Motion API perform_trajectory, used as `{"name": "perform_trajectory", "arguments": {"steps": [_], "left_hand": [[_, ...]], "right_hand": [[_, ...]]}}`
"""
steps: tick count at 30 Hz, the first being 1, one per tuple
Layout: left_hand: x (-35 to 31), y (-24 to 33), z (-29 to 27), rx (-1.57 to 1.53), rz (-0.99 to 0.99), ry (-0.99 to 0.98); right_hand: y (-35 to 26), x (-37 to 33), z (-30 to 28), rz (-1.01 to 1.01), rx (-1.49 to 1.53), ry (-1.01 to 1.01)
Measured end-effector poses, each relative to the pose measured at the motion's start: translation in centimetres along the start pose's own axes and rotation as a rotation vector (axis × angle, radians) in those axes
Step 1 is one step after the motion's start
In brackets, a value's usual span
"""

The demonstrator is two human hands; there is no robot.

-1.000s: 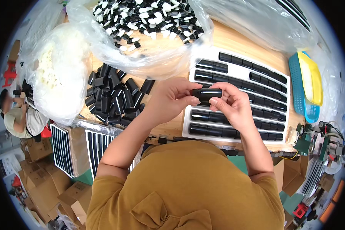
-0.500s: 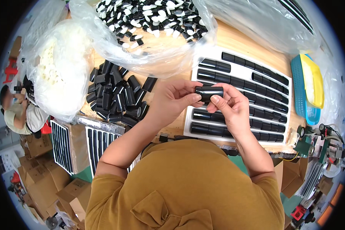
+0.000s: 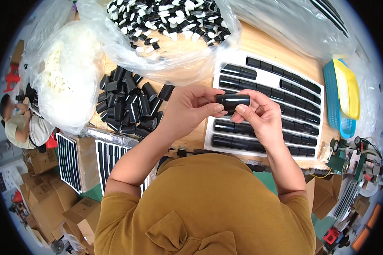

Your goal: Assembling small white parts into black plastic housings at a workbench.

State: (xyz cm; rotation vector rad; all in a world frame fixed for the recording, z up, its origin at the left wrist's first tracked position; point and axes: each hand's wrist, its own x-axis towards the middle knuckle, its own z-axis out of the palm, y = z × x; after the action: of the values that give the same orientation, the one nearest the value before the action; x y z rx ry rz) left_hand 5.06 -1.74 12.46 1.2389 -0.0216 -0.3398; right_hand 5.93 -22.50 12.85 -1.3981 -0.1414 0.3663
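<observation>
A glossy black plastic tube [image 3: 236,100] is held level between my two hands, above the near-left part of the white tray [image 3: 266,80]. My left hand [image 3: 190,109] pinches its left end between thumb and fingers. A narrower dark section shows at that end; whether it is a separate piece I cannot tell. My right hand [image 3: 264,114] grips the right end, thumb in front and fingers behind. Rows of similar black tubes [image 3: 259,90] lie in the tray under and beyond my hands. Left of my left hand is a loose pile of black tubes [image 3: 130,102].
At the back, an open clear plastic bag [image 3: 157,70] holds many small black and white pieces. A bag of whitish pieces [image 3: 66,85] stands at the left. Blue and yellow baskets [image 3: 334,106] sit at the right. Filled trays [image 3: 68,159] lean below the table's left edge.
A narrower section now shows at the tube's left end. My right hand has shifted slightly right; my left hand has barely moved.
</observation>
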Motion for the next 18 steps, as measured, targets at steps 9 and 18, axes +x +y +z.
{"name": "perform_trajectory", "arguments": {"steps": [9, 18], "left_hand": [[-0.7, 0.9, 0.1, 0.146, 0.033, -0.03], [-0.2, 1.1, 0.3, 0.062, -0.003, -0.019]], "right_hand": [[-0.6, -0.3, -0.2, -0.028, -0.062, -0.067], [-0.5, -0.1, 0.2, -0.004, -0.001, -0.009]]}}
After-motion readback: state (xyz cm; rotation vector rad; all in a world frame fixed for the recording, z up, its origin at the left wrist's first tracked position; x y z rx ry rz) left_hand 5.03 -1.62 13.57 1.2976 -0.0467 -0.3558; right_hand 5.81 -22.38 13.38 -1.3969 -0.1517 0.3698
